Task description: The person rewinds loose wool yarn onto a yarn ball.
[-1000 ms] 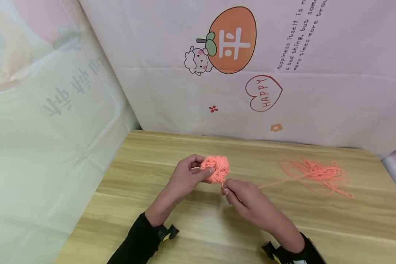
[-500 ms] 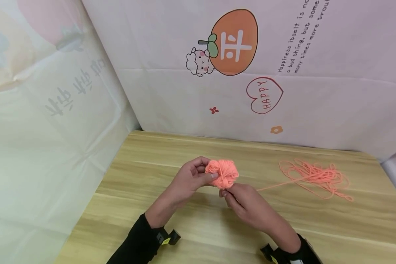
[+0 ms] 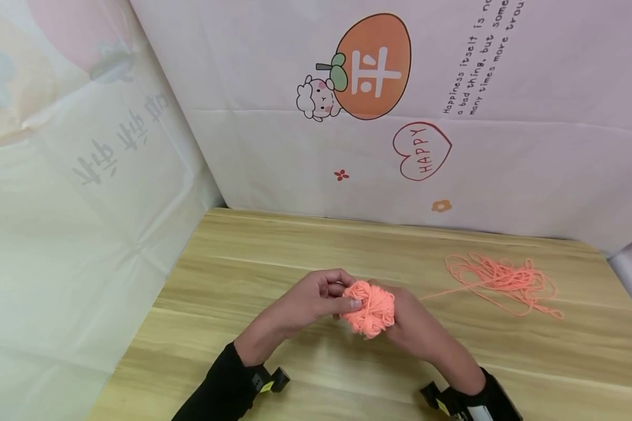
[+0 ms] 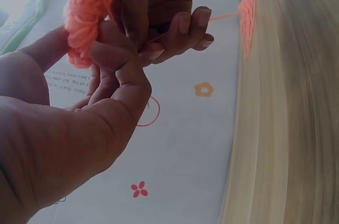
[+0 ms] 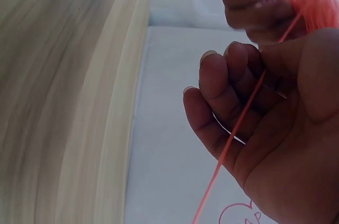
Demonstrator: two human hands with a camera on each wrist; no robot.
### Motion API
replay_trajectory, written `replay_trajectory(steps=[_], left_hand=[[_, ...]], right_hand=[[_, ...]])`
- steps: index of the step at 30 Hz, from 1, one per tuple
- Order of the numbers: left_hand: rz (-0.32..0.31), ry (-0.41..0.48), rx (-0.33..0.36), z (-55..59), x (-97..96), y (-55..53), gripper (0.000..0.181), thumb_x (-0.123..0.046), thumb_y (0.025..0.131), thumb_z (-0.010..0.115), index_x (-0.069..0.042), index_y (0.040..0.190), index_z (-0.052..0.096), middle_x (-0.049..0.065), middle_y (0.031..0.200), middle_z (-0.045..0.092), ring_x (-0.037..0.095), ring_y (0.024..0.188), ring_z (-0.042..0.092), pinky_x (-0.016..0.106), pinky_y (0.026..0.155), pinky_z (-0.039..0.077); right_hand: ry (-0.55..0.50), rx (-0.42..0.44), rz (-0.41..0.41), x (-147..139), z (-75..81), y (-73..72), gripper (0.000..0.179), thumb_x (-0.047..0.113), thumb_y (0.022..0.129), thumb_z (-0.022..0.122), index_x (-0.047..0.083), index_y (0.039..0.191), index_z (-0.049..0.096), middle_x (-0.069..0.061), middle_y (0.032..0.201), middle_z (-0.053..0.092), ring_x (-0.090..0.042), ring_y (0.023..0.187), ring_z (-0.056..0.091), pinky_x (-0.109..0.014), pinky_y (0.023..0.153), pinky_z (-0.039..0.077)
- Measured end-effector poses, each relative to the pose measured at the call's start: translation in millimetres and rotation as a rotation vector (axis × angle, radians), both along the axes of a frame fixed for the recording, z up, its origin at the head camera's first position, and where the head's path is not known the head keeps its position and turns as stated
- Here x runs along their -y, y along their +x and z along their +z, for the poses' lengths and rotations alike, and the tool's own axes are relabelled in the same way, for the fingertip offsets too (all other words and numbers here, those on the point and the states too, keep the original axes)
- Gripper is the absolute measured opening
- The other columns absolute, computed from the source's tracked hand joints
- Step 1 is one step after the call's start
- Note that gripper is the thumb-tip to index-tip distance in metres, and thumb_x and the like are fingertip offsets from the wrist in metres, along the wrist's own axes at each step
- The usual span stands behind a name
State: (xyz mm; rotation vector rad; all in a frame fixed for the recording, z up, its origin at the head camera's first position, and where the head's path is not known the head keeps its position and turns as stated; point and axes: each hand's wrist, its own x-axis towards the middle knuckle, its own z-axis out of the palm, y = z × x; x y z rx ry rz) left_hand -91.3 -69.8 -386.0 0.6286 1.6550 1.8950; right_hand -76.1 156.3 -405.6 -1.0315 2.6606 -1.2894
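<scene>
A ball of coral-pink yarn (image 3: 373, 313) is held up over the table in my left hand (image 3: 312, 301), the thumb on its near face and the fingers behind. Partly hidden behind the ball, my right hand (image 3: 415, 324) is close against its right side. In the right wrist view, the thumb and forefinger pinch a single yarn strand (image 5: 229, 142) that crosses the palm and runs up to the ball. The left wrist view shows the wound loops (image 4: 87, 20) side-on, with the right hand's fingers (image 4: 183, 33) curled beside them.
Loose yarn lies in a tangled pile (image 3: 508, 282) on the right of the wooden table (image 3: 232, 251), and the strand leads from it to the right hand. A white printed sheet (image 3: 274, 158) hangs at the table's back edge, another (image 3: 153, 234) at the left.
The ball and left hand have come right and toward the front edge, and the ball has turned. My right hand has passed from below the ball to behind it.
</scene>
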Motion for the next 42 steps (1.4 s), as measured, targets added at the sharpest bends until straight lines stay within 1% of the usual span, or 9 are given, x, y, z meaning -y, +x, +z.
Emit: replay_trajectory(steps=[3,5,11,17,22,26,29,36,42], left_hand=[[-0.031,-0.011,0.024,-0.4,-0.6,0.2,0.026,-0.013,0.092,0.068,0.000,0.113,0.060,0.012,0.093,0.068,0.014,0.071,0.056,0.023,0.061,0.047],[-0.049,-0.031,0.035,-0.9,-1.3,0.1,0.025,-0.012,0.091,0.069,0.000,0.111,0.061,0.012,0.092,0.068,0.013,0.072,0.057,0.022,0.061,0.048],[-0.093,-0.104,0.078,-3.8,-3.0,0.1,0.023,-0.012,0.089,0.071,-0.002,0.108,0.062,0.009,0.091,0.069,0.013,0.073,0.061,0.024,0.063,0.051],[-0.073,-0.179,0.058,-5.6,-3.3,-0.5,0.025,-0.012,0.088,0.072,-0.004,0.109,0.062,0.008,0.089,0.067,0.013,0.073,0.060,0.026,0.063,0.050],[0.014,-0.313,-0.051,-8.5,-2.9,-1.9,0.020,-0.016,0.086,0.073,-0.010,0.104,0.068,0.005,0.091,0.064,0.014,0.073,0.058,0.024,0.061,0.047],[0.117,-0.434,-0.124,-13.4,-2.7,-3.7,0.017,-0.020,0.084,0.074,-0.016,0.100,0.069,0.002,0.092,0.063,0.015,0.072,0.059,0.025,0.058,0.045],[0.204,-0.478,-0.156,-17.9,-2.3,-5.9,0.018,-0.022,0.084,0.073,-0.018,0.101,0.067,0.001,0.092,0.064,0.015,0.073,0.061,0.026,0.058,0.048],[0.391,-0.444,-0.140,-20.4,-0.8,-10.8,0.020,-0.024,0.084,0.073,-0.015,0.100,0.065,0.001,0.091,0.066,0.017,0.079,0.063,0.029,0.059,0.051],[0.461,-0.385,-0.095,-16.0,0.8,-13.7,0.017,-0.024,0.086,0.072,-0.014,0.098,0.066,0.004,0.083,0.066,0.024,0.071,0.061,0.037,0.058,0.051]], right_hand=[[0.008,0.011,-0.005,-3.0,2.0,-3.5,0.004,0.026,0.101,0.054,0.029,0.104,0.057,0.016,0.085,0.059,-0.004,0.069,0.054,-0.025,0.059,0.050],[0.018,0.000,-0.023,-6.0,3.5,-5.4,0.008,0.030,0.104,0.048,0.029,0.100,0.055,0.015,0.079,0.056,-0.004,0.062,0.050,-0.025,0.054,0.047],[0.049,-0.027,-0.045,-13.1,8.2,-8.1,0.016,0.021,0.107,0.040,0.023,0.098,0.053,0.012,0.073,0.051,-0.004,0.055,0.042,-0.022,0.049,0.041],[0.037,-0.007,-0.078,-14.0,13.7,-6.8,0.017,0.022,0.107,0.040,0.024,0.096,0.053,0.010,0.063,0.046,-0.004,0.050,0.040,-0.022,0.045,0.039],[0.043,-0.002,-0.102,-13.1,15.5,-4.9,0.017,0.023,0.106,0.041,0.024,0.095,0.053,0.010,0.063,0.046,-0.004,0.050,0.041,-0.022,0.046,0.039],[0.047,-0.026,-0.122,-11.2,17.4,-2.9,0.017,0.023,0.106,0.042,0.021,0.095,0.055,0.011,0.067,0.048,-0.004,0.053,0.043,-0.023,0.048,0.041],[0.049,-0.032,-0.130,-9.0,19.2,-0.6,0.019,0.024,0.106,0.042,0.019,0.095,0.057,0.011,0.066,0.048,-0.004,0.052,0.041,-0.023,0.047,0.040],[0.056,-0.025,-0.106,-2.5,20.9,5.1,0.017,0.027,0.106,0.040,0.026,0.095,0.053,0.011,0.063,0.043,-0.003,0.049,0.036,-0.022,0.046,0.037],[0.057,-0.024,-0.094,4.0,20.1,8.1,0.019,0.026,0.106,0.040,0.026,0.092,0.052,0.011,0.063,0.042,-0.003,0.052,0.037,-0.021,0.048,0.037]])
